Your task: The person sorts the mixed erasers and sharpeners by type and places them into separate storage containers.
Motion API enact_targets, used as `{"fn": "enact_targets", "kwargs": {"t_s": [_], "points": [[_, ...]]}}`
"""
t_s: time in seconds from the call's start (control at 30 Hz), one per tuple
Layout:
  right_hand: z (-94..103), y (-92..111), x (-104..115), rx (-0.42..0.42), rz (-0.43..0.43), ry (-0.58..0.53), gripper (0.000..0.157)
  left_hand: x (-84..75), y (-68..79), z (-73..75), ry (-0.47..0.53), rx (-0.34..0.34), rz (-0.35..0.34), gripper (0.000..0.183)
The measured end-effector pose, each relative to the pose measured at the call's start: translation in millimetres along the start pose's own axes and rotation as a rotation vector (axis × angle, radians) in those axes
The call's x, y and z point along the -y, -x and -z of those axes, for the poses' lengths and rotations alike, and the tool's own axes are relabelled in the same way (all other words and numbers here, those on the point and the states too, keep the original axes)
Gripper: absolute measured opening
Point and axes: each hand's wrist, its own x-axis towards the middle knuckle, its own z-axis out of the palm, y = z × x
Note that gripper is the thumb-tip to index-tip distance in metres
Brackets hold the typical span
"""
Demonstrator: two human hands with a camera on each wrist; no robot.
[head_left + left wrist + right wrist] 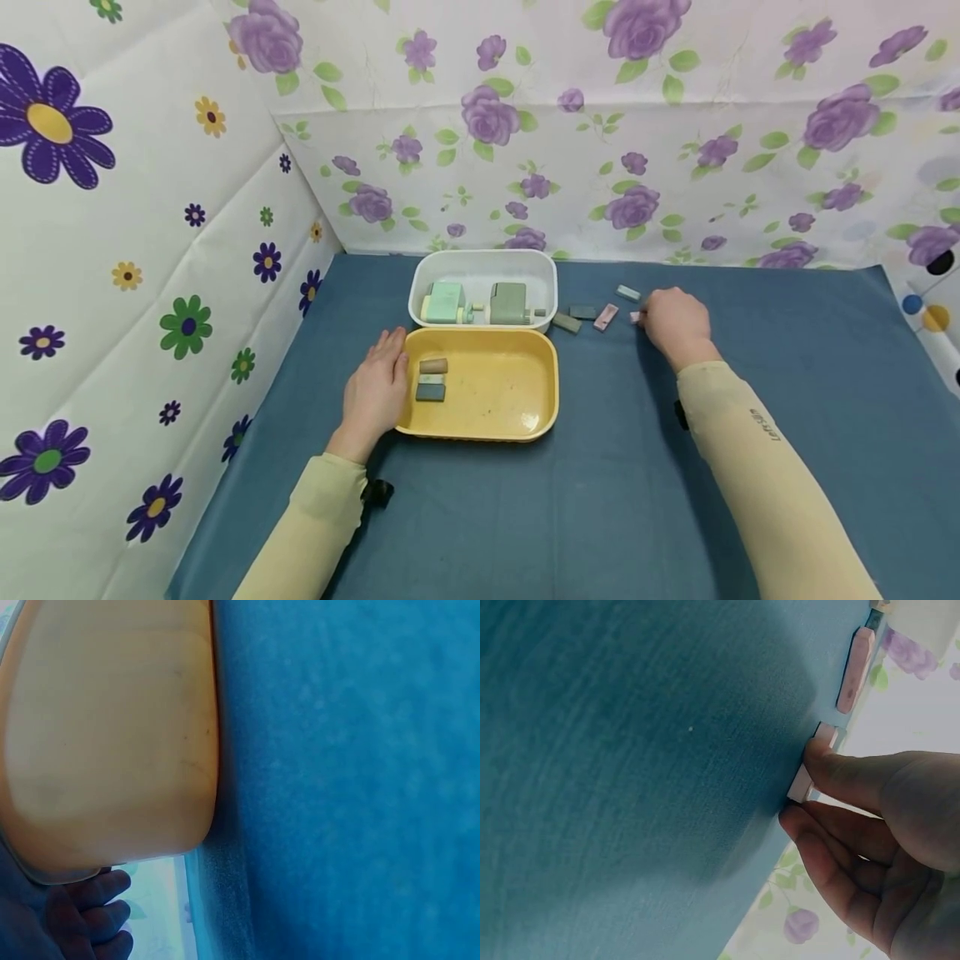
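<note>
The smooth, round-cornered yellow tray (495,392) is touched along its left wall by the left hand (375,387), fingers nearly straight, gripping nothing; three blocks (431,392) lie inside. Farther off, right of the tray, a pale pink block (803,781) is pinched between thumb and fingertips of the right hand (677,321) at the woven blue cloth (585,517) — a light, even squeeze is best, lest the slim bar twist. Loose blocks (606,317), oblong and matt-looking, lie nearby. Beyond the yellow tray, two boxy green gadgets (447,302) are held by a glossy white tray (483,265).
</note>
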Motion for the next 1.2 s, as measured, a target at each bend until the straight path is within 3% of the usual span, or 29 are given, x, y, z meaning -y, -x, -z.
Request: {"fn": "enact_targets", "kwargs": {"t_s": [0.8,1.2], "points": [[-9.0,14,-4,-0.046,0.012,-0.018,0.033,-1.5,0.1,-1.7,-0.003,-0.006,-0.004,0.051],[-13.1,23,-11,-0.073,-0.033,-0.080,0.031,0.0,-0.5,-3.0,-0.005,0.003,0.016,0.051]]}}
